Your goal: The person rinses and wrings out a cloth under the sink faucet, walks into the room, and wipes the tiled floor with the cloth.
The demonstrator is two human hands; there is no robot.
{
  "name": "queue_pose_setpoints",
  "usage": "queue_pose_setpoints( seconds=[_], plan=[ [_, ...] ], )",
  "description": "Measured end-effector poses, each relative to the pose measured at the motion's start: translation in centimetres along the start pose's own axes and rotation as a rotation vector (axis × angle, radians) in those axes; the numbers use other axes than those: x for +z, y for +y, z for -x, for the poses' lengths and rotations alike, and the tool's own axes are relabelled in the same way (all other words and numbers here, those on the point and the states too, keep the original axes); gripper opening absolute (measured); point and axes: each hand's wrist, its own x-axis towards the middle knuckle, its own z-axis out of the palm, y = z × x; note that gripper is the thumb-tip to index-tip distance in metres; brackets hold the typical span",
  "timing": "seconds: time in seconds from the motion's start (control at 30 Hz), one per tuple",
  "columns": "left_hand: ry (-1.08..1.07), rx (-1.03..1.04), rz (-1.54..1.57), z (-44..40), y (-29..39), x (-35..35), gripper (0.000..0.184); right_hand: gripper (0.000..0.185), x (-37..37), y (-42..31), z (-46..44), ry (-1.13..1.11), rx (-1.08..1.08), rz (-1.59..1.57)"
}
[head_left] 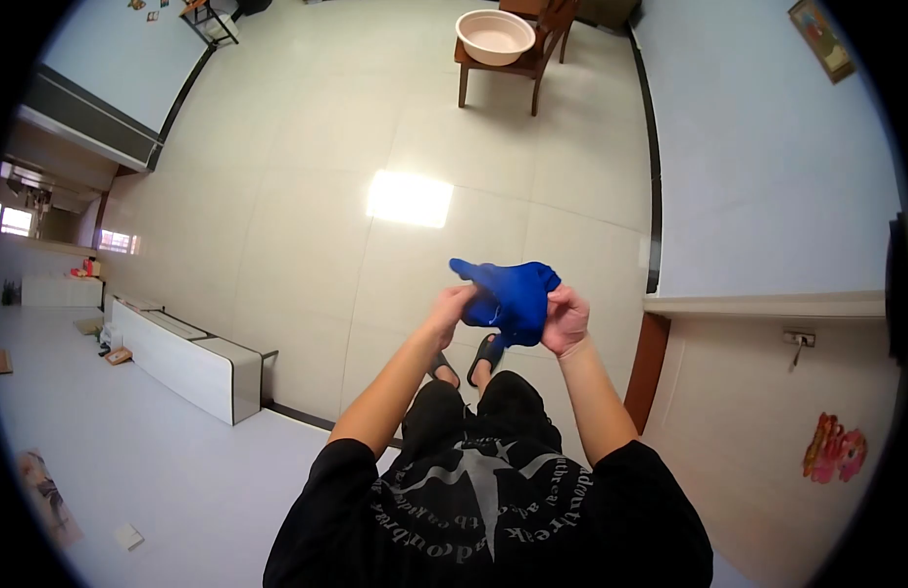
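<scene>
**Crumpled royal-blue soft fabric item (pixel 517 294) is hanging between two pinching grips**

The fabric item is hanging in the air in front of the person's body, above the black open-toed slippers (pixel 487 355) and the pale, glossy tiled floor (pixel 297 206). The bare left hand (pixel 450 314) is pinching its left side; the thumb and bent fingers are closing on the material, though the fingertips are partly hiding behind the folds. The bare right hand (pixel 568 318) is pinching the opposite edge, the thumb pressing the cloth against curled fingers. One narrow end is sticking out at the upper left, and a loose corner is drooping below.

The step in hand seems to be handling the cloth by its two sides. Doing it well probably means keeping both pinches close to the edge and level, so that the pull is spreading evenly and the bunched middle is opening rather than twisting. Freeing one fold at a time should work better than tugging hard, since thin, limp material likely stretches and slips. Holding it clear of the feet should stop the drooping corner from catching.

Well apart, a pale pink round basin (pixel 495 57) is resting on a brown wooden chair (pixel 535 93).
</scene>
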Motion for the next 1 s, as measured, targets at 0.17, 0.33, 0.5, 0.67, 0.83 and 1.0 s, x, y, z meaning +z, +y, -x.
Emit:
queue_pose_setpoints(
  seconds=[0.17, 0.33, 0.5, 0.67, 0.83, 1.0],
  plan=[
    [-0.068, 0.162, 0.693, 3.2, 0.8, -3.5, 0.029, 0.031, -1.3, -2.0, -0.8, 0.212, -0.009, 0.713],
    [-0.110, 0.289, 1.010, 6.1, 2.9, -5.7, 0.037, 0.024, -2.9, -2.8, -2.5, 0.243, -0.013, 1.141],
    [0.113, 0.228, 0.706, 6.3, 2.6, -8.3, 0.036, 0.027, -1.3, -2.2, -5.6, 0.370, -0.135, 1.001],
    [0.399, 0.350, 0.164, 6.5, 1.3, -11.1, 0.014, 0.038, 0.5, -2.2, -7.0, 0.599, -0.346, 1.091],
    [0.452, 0.408, 0.284, 8.4, 2.5, -10.9, 0.012, 0.042, 0.0, -4.1, -6.3, 0.229, -0.308, 1.336],
    [0.400, 0.431, 0.193, 9.0, 2.6, -11.5, 0.015, 0.050, 0.5, -4.4, -4.5, -0.032, -0.447, 1.835]
  ],
)
